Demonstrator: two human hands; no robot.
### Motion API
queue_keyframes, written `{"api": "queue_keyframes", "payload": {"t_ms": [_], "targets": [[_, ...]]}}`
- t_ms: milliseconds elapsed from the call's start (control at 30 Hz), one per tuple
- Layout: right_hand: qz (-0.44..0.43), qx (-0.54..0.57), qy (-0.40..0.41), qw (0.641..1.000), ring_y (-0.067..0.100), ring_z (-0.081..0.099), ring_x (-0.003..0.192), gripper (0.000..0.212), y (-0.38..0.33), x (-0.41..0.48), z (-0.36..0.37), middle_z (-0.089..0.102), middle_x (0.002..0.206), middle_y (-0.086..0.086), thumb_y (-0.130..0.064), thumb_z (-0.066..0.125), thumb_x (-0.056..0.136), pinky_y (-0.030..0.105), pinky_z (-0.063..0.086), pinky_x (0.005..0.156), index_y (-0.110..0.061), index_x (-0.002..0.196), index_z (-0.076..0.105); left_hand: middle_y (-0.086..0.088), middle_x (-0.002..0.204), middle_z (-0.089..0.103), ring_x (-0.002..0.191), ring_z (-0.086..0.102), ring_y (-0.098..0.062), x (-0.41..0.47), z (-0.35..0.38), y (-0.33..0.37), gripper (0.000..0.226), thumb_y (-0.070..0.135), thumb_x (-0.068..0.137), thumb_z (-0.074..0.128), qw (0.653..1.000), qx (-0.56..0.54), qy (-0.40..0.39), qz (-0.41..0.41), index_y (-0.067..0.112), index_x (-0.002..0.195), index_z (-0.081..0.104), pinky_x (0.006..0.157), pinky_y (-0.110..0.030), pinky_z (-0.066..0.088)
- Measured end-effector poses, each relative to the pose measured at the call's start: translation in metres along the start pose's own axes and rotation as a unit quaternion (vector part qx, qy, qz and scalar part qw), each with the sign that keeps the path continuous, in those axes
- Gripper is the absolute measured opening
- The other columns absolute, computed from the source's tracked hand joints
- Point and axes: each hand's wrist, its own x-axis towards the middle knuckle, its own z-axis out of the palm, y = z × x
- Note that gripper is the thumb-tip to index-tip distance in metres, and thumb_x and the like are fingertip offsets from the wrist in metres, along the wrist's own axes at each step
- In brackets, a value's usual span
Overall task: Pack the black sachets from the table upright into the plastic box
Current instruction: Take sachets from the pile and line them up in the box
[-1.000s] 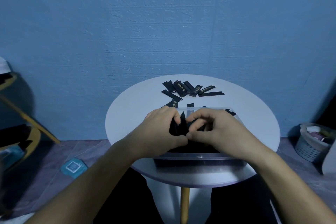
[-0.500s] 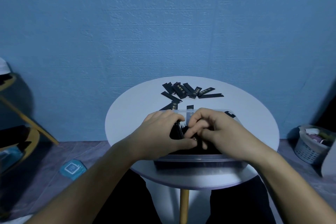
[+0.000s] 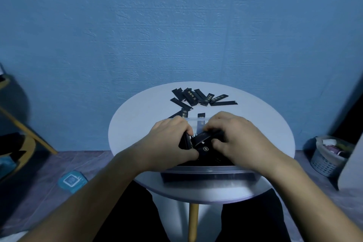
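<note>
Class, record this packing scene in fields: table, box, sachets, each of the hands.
table: round, white
plastic box: clear, at the table's near edge
loose sachets: black, lying flat at the far side
packed sachets: dark bunch inside the box
left hand: over the box, grips packed sachets
right hand: over the box, fingers curled on packed sachets

Textured blue wall [image 3: 176, 25], purplish floor [image 3: 49, 173], round white table [image 3: 137, 124], woven basket [image 3: 324, 163] at right, dim light.
</note>
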Motion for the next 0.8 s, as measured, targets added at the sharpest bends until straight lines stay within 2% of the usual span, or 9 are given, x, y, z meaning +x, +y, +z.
{"api": "queue_keyframes", "payload": {"t_ms": [67, 200, 400, 567, 700, 800], "targets": [[0.006, -0.026, -0.02, 0.999, 0.017, 0.06, 0.106, 0.033, -0.005, 0.001, -0.001, 0.062, 0.111, -0.015, -0.032, 0.053, 0.077, 0.04, 0.051, 0.09, -0.033, 0.107, 0.067, 0.015, 0.115, 0.045, 0.11, 0.037, -0.009, 0.0, 0.0, -0.001, 0.044, 0.061, 0.078, 0.059, 1.0, -0.003, -0.006, -0.003, 0.035, 0.112, 0.05, 0.098, -0.023, 0.025], [0.017, -0.036, -0.024, 0.999, 0.017, 0.06, 0.107, 0.037, -0.002, 0.0, -0.003, 0.062, 0.111, -0.015, -0.025, 0.062, 0.079, 0.041, 0.051, 0.091, -0.037, 0.114, 0.066, 0.015, 0.116, 0.045, 0.112, 0.038, -0.01, -0.001, -0.001, 0.0, 0.05, 0.063, 0.072, 0.051, 1.0, -0.009, -0.02, -0.012, 0.034, 0.114, 0.051, 0.1, -0.024, 0.027], [0.029, -0.028, -0.005, 0.999, 0.013, 0.059, 0.103, 0.029, 0.007, -0.004, -0.005, 0.06, 0.106, -0.018, -0.026, 0.061, 0.08, 0.042, 0.052, 0.087, -0.039, 0.105, 0.065, 0.016, 0.117, 0.045, 0.112, 0.038, -0.008, -0.001, -0.001, 0.0, 0.052, 0.064, 0.071, 0.051, 1.0, -0.011, -0.018, -0.013, 0.035, 0.114, 0.051, 0.102, -0.024, 0.027], [0.024, -0.004, 0.045, 0.999, 0.011, 0.06, 0.1, 0.025, 0.009, -0.005, -0.002, 0.063, 0.102, -0.018, -0.031, 0.051, 0.083, 0.042, 0.052, 0.086, -0.038, 0.101, 0.067, 0.015, 0.116, 0.046, 0.111, 0.038, -0.007, 0.0, -0.001, 0.0, 0.053, 0.066, 0.07, 0.052, 1.0, -0.006, -0.016, -0.011, 0.035, 0.114, 0.05, 0.102, -0.024, 0.027], [-0.031, 0.043, 0.081, 0.995, 0.011, 0.061, 0.089, 0.02, 0.008, -0.004, 0.0, 0.065, 0.094, -0.016, -0.015, 0.059, 0.09, 0.039, 0.051, 0.084, -0.032, 0.092, 0.069, 0.015, 0.117, 0.046, 0.113, 0.039, -0.008, -0.001, 0.0, 0.0, 0.059, 0.068, 0.068, 0.053, 1.0, -0.012, -0.012, -0.015, 0.036, 0.116, 0.052, 0.103, -0.023, 0.027], [-0.05, 0.087, 0.085, 0.991, 0.018, 0.062, 0.079, 0.027, 0.005, -0.005, -0.002, 0.058, 0.1, -0.016, -0.004, 0.064, 0.087, 0.035, 0.049, 0.08, -0.03, 0.083, 0.07, 0.016, 0.118, 0.047, 0.113, 0.038, -0.007, -0.001, 0.0, 0.0, 0.073, 0.08, 0.06, 0.046, 1.0, -0.011, -0.012, -0.008, 0.036, 0.119, 0.052, 0.1, -0.021, 0.025]]}}
